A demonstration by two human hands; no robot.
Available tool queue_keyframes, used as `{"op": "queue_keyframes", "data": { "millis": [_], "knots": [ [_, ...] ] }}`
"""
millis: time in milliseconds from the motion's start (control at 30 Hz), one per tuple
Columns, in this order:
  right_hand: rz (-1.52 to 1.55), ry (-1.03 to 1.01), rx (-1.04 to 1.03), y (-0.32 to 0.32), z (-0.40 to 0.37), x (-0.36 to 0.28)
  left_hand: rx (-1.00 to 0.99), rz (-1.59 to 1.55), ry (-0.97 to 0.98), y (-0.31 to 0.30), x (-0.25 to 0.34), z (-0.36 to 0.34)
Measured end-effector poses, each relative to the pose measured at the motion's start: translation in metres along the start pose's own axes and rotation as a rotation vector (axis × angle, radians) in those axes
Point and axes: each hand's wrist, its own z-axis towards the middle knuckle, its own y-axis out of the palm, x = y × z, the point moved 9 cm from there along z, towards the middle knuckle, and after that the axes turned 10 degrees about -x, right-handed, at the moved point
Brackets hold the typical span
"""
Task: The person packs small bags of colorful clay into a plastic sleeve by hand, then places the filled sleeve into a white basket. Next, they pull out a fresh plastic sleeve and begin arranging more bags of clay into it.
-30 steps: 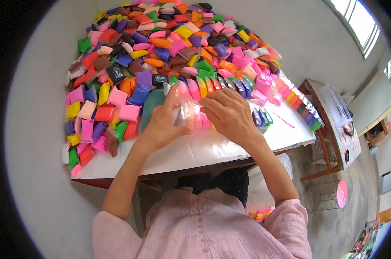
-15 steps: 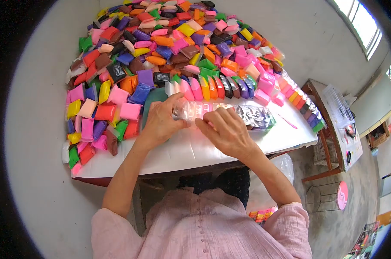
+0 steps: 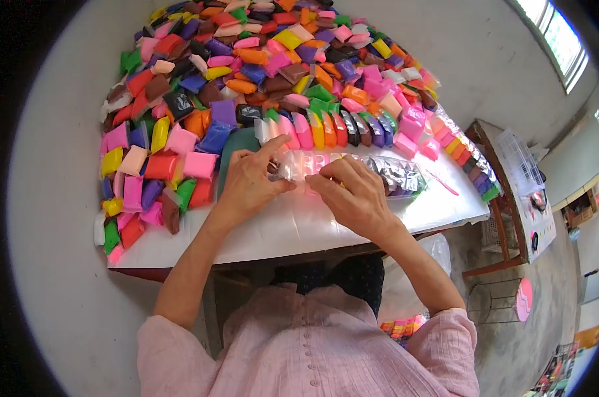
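Observation:
A clear plastic bag [image 3: 400,173] filled with a row of coloured packets lies on the table in front of me. My left hand [image 3: 250,180] grips the bag's left end between thumb and fingers. Over its middle, my right hand [image 3: 354,195] has thumb and forefinger pinched together at the near side of the bag; the other fingers are curled. Just behind the bag stands a row of coloured packets [image 3: 332,130], ordered from pale and pink through yellow, orange and red to black, purple and green. A teal object [image 3: 239,147] is partly hidden behind my left hand.
A large heap of coloured packets [image 3: 246,73] covers the back and left of the table [image 3: 260,238]. Another filled bag [image 3: 468,162] lies at the right edge, near a thin pink tool [image 3: 443,182]. To the right stand a side table [image 3: 494,172] and a stool [image 3: 524,299].
My right hand has shifted slightly, its fingertips drawn closer together on the bag. The left hand keeps its hold at the bag's end. The view has moved a little.

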Motion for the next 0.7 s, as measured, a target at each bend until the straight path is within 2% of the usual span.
{"op": "queue_keyframes", "data": {
  "millis": [300,500,700],
  "knots": [
    [0.167,0.093,0.033,-0.008,0.006,0.013,0.067,-0.036,0.026,-0.004,0.007,-0.003],
    [0.187,0.117,0.042,-0.013,0.015,0.015,-0.012,-0.037,-0.029,-0.001,0.006,0.000],
    [0.200,0.169,0.031,-0.012,0.019,0.021,0.008,-0.035,-0.064,-0.002,0.006,0.001]
  ]
}}
